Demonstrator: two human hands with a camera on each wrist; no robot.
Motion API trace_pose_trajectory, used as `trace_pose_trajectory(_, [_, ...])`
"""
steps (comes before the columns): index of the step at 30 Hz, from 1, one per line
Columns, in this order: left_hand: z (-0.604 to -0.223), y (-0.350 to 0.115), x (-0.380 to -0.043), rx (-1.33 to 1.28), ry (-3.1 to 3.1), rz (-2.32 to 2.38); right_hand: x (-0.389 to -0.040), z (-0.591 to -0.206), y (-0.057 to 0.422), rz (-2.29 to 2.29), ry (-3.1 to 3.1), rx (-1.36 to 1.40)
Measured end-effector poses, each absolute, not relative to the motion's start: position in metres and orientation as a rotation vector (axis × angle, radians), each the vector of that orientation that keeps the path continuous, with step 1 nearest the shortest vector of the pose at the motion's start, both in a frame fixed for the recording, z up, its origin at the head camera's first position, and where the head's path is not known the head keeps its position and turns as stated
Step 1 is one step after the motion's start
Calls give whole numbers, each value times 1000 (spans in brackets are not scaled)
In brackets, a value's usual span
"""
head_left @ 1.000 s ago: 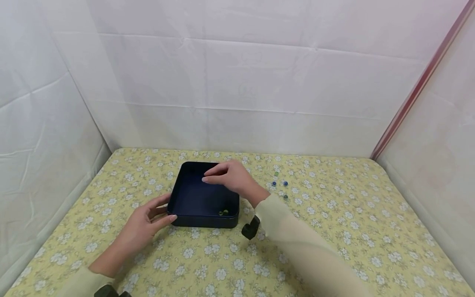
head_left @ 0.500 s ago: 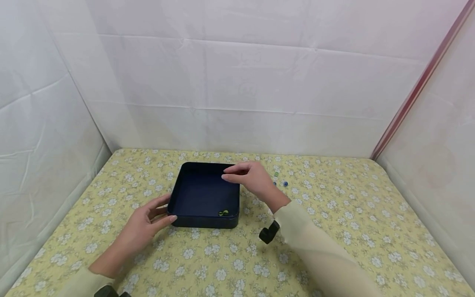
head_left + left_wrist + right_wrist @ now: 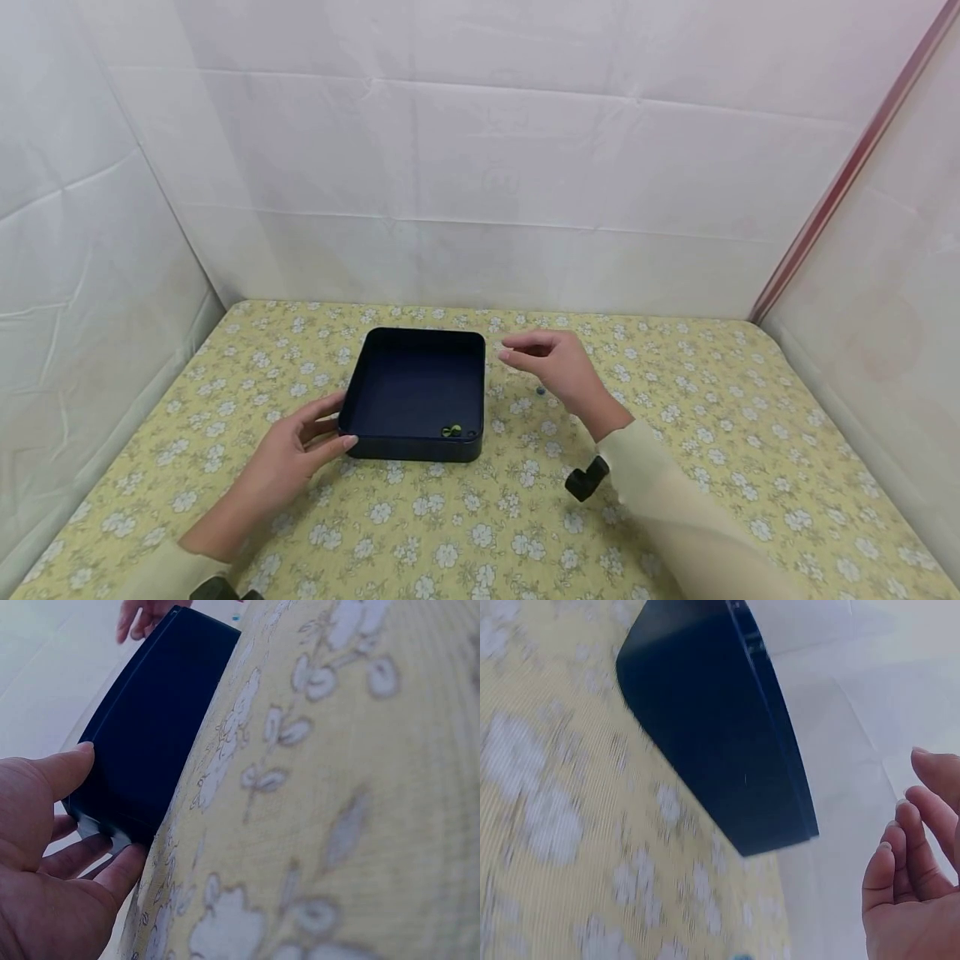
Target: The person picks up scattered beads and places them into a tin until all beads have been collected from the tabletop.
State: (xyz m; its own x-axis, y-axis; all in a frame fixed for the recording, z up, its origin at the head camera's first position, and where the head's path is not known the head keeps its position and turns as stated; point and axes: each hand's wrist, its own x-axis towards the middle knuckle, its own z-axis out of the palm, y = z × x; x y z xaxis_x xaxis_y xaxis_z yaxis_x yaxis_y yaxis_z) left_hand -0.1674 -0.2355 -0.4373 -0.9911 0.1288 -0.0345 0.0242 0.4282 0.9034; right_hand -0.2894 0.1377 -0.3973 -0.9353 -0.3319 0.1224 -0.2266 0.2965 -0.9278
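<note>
Dark blue box (image 3: 416,450) on worktop (image 3: 750,408), left of middle, toward far edge; green pieces (image 3: 455,430) in its near right corner. Left hand (image 3: 288,446) grips near left corner. Right hand (image 3: 558,367) raised right of box, fingers loosely bent, thumb slightly apart, near small blue bead (image 3: 541,390).

Soft light washed over your dark box (image 3: 412,448), and right beside it your right-wrist view blurred the cloth (image 3: 547,817)!

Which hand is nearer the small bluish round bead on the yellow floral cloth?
Right. The right hand is raised close to the bead; the left hand holds the navy square box at its near left corner, farther off.
</note>
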Motion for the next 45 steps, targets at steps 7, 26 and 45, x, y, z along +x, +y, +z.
trace_pose_trajectory(7, [-437,-235,-167,137,2570,1630,-290,-402,164,-1746,2479,-458])
trace_pose_trajectory(26, [-437,-236,-167,145,2575,1623,-290,-417,215,-1620,2597,-305])
trace_pose_trajectory(45, [-438,-236,-167,159,2576,1625,-288,-431,236,-1467,2584,-213])
